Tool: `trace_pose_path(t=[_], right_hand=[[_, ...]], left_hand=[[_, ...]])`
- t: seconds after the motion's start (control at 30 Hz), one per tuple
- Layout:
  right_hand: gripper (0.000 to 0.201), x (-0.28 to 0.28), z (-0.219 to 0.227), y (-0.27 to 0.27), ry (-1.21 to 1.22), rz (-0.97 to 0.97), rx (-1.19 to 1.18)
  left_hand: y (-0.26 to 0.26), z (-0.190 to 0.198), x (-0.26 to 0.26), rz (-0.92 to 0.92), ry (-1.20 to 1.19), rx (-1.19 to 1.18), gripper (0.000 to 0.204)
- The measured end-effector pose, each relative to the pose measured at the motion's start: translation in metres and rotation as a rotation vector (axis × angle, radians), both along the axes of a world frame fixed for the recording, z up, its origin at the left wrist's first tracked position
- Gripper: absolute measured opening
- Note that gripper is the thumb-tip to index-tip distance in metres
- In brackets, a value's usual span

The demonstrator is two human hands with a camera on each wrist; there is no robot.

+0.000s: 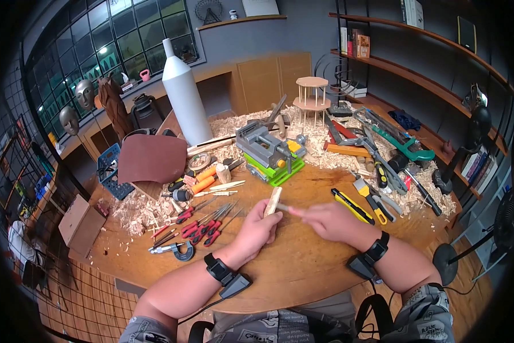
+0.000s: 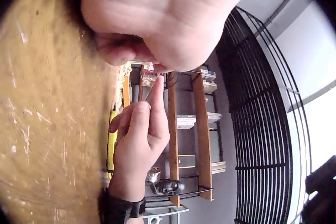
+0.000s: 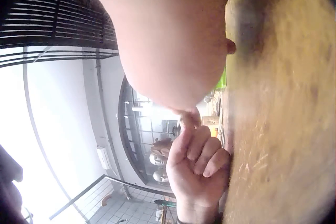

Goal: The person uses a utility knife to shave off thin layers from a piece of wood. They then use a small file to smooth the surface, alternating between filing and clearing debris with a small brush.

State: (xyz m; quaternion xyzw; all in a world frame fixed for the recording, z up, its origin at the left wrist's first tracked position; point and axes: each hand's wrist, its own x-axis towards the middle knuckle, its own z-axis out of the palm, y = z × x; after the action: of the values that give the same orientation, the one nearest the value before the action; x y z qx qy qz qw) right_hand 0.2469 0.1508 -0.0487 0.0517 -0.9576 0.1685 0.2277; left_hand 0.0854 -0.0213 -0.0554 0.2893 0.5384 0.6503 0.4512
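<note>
My left hand (image 1: pixel 256 230) grips a short pale strip of wood (image 1: pixel 274 200), its upper end standing out past the thumb and fingers. Close on the right, my right hand (image 1: pixel 332 220) pinches a thin, slim piece (image 1: pixel 284 207) between thumb and index finger, its tip right at the wood. What kind of piece it is I cannot tell. In the left wrist view the right hand (image 2: pixel 140 140) has its index finger stretched along this piece. The right wrist view shows the left hand (image 3: pixel 197 171) with fingers curled, the thumb up against the wood.
A grey-and-green vise (image 1: pixel 268 150) stands behind the hands. Red-handled carving tools (image 1: pixel 202 227) and a micrometer (image 1: pixel 182 250) lie left. On the right are a yellow utility knife (image 1: pixel 353 206), pliers (image 1: pixel 383 207) and a green-handled saw (image 1: pixel 408 150). Wood shavings (image 1: pixel 134 211) cover parts of the table.
</note>
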Motion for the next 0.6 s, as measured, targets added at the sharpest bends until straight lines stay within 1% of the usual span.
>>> trace_pose_path(t=[0.03, 0.1, 0.13, 0.2, 0.23, 0.3, 0.33, 0.43, 0.47, 0.5, 0.57, 0.6], right_hand=[[0.048, 0.001, 0.003, -0.003, -0.001, 0.002, -0.002], [0.050, 0.003, 0.007, -0.008, -0.034, -0.083, -0.001], [0.050, 0.001, 0.002, -0.006, -0.032, -0.085, -0.001], [0.051, -0.004, -0.006, 0.003, 0.138, -0.150, -0.005], [0.051, -0.001, -0.003, 0.001, 0.141, -0.149, 0.005], [0.048, 0.005, 0.001, -0.005, -0.054, 0.014, 0.030], [0.048, 0.003, -0.001, -0.003, -0.054, 0.015, 0.025], [0.047, -0.004, -0.006, 0.007, 0.084, -0.166, -0.029], [0.046, 0.000, 0.001, 0.000, 0.042, -0.074, -0.053], [0.046, 0.001, 0.004, -0.004, 0.042, -0.074, -0.052], [0.046, 0.002, 0.006, -0.010, 0.027, 0.049, -0.082], [0.047, -0.001, -0.003, -0.004, 0.038, -0.017, -0.072]], left_hand=[[0.000, 0.000, 0.001, 0.000, -0.007, 0.011, 0.030], [-0.003, -0.003, 0.000, 0.000, -0.011, 0.018, 0.029], [-0.002, -0.004, -0.001, -0.009, -0.030, 0.024, 0.028], [-0.001, -0.002, -0.002, -0.022, -0.044, 0.045, 0.028], [-0.003, -0.003, -0.002, -0.042, -0.022, 0.039, 0.028], [-0.002, -0.003, -0.003, -0.056, -0.001, 0.031, 0.028], [-0.001, -0.004, -0.003, -0.038, -0.012, 0.028, 0.028], [-0.002, -0.006, -0.002, -0.020, -0.029, 0.009, 0.029], [-0.002, -0.005, -0.002, -0.020, -0.027, 0.007, 0.030], [-0.002, -0.006, -0.002, -0.021, -0.027, 0.008, 0.030], [-0.002, -0.005, -0.001, -0.015, -0.031, 0.010, 0.030], [-0.001, -0.005, -0.002, -0.018, -0.027, 0.012, 0.030]])
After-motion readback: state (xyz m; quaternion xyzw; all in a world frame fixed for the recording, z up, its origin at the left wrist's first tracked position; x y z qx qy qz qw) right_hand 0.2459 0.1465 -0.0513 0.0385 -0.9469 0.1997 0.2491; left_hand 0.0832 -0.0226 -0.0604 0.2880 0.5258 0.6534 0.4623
